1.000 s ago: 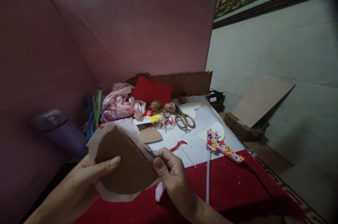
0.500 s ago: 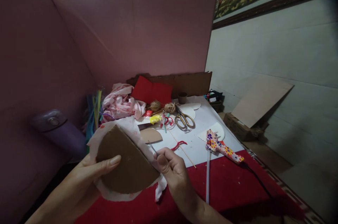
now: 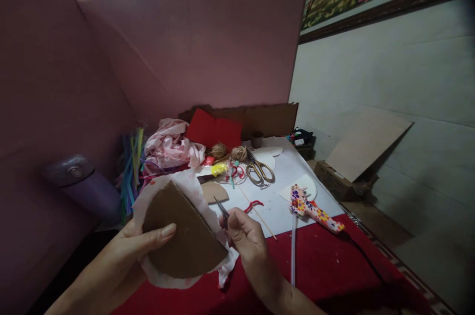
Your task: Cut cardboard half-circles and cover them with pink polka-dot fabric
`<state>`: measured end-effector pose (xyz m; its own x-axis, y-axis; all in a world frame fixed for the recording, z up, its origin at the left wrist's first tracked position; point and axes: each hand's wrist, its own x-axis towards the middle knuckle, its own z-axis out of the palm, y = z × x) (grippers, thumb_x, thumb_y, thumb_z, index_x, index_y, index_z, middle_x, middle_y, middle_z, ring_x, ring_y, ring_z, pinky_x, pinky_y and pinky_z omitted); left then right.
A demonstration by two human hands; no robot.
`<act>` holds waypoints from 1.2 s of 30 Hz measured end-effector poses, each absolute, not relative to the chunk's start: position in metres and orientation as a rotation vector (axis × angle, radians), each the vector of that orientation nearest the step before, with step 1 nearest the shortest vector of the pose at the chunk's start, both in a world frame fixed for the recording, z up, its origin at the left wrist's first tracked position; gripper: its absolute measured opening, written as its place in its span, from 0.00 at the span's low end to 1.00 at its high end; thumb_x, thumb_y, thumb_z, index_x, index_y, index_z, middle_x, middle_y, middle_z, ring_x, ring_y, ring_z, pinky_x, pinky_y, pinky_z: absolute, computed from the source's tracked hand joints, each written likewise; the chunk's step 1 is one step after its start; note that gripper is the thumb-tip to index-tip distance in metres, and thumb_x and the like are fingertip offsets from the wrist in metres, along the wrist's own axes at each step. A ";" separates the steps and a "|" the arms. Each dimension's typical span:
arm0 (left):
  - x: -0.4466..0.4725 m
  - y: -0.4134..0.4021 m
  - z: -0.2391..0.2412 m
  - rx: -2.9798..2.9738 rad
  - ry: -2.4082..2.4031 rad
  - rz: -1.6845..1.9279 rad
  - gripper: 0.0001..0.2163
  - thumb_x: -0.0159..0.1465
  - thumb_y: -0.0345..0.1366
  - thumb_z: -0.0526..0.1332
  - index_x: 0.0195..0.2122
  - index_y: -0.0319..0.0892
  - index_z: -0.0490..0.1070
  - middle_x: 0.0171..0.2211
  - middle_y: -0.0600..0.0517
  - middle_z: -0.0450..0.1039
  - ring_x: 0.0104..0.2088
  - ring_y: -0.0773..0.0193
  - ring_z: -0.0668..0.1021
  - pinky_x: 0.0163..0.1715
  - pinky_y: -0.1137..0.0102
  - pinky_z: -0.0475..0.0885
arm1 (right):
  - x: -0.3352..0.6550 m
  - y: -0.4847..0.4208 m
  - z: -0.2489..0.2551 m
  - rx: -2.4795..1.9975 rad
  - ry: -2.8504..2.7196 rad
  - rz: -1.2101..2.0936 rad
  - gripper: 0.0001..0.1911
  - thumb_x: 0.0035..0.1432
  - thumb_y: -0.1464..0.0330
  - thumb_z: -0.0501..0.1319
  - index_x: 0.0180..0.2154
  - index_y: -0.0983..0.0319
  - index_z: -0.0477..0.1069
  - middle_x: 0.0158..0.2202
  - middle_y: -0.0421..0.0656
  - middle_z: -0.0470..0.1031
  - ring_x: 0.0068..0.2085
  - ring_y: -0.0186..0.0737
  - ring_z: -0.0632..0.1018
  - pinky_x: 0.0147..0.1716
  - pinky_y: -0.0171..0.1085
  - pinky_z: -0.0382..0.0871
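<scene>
My left hand (image 3: 148, 250) grips a half-round piece of brown cardboard (image 3: 181, 245), thumb on its face and the other fingers hidden behind. White cloth with pinkish marks (image 3: 202, 196) lies behind the cardboard and sticks out past its edges. A narrow strip of this cloth dangles at the lower right corner. My right hand (image 3: 247, 240) is closed on small pointed scissors (image 3: 222, 210), whose blades point up and left beside the cloth along the straight edge. The handles are hidden in the fingers.
Behind my hands lie large scissors (image 3: 260, 172), twine balls (image 3: 238, 153), red sheets (image 3: 213, 129), crumpled pink cloth (image 3: 168, 144) and a cardboard piece (image 3: 215, 192). A flowered glue gun (image 3: 315, 212) with its cord lies at right. A purple bottle (image 3: 89, 191) stands left.
The cardboard and cloth have shifted slightly right and down with my left hand. The scissors' blades have come away from the cloth edge and show more plainly.
</scene>
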<state>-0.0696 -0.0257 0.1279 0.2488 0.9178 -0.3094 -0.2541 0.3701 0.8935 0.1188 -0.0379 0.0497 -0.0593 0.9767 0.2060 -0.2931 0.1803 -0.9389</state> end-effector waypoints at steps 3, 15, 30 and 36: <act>-0.065 -0.029 0.130 0.830 1.031 0.933 0.26 0.52 0.30 0.68 0.53 0.49 0.71 0.40 0.48 0.81 0.44 0.48 0.79 0.41 0.63 0.75 | 0.123 -0.037 0.054 -0.812 -1.259 1.235 0.22 0.62 0.51 0.51 0.30 0.62 0.64 0.24 0.37 0.57 0.26 0.32 0.58 0.25 0.33 0.52; -0.061 -0.030 0.129 0.858 1.030 0.856 0.19 0.49 0.32 0.70 0.45 0.46 0.77 0.36 0.46 0.81 0.41 0.47 0.80 0.44 0.60 0.73 | 0.125 -0.036 0.059 -0.818 -1.355 1.234 0.19 0.61 0.52 0.54 0.33 0.62 0.65 0.25 0.36 0.58 0.27 0.32 0.59 0.25 0.33 0.51; -0.061 -0.029 0.126 0.885 1.059 0.877 0.21 0.49 0.31 0.71 0.45 0.44 0.76 0.33 0.47 0.81 0.37 0.51 0.81 0.36 0.65 0.75 | 0.116 -0.037 0.055 -0.766 -1.186 1.316 0.19 0.57 0.52 0.58 0.31 0.62 0.65 0.25 0.37 0.58 0.26 0.32 0.59 0.23 0.32 0.51; -0.055 -0.032 0.129 0.855 1.070 0.883 0.18 0.48 0.31 0.71 0.42 0.43 0.78 0.35 0.46 0.81 0.38 0.50 0.81 0.39 0.63 0.75 | 0.118 -0.037 0.060 -0.795 -1.258 1.236 0.20 0.58 0.52 0.57 0.32 0.63 0.66 0.26 0.38 0.61 0.27 0.32 0.60 0.23 0.32 0.52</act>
<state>-0.0551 -0.0323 0.1289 0.2323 0.9059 -0.3542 -0.1761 0.3973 0.9006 0.1175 -0.0370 0.0603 -0.1271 0.9593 0.2522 -0.2349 0.2179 -0.9473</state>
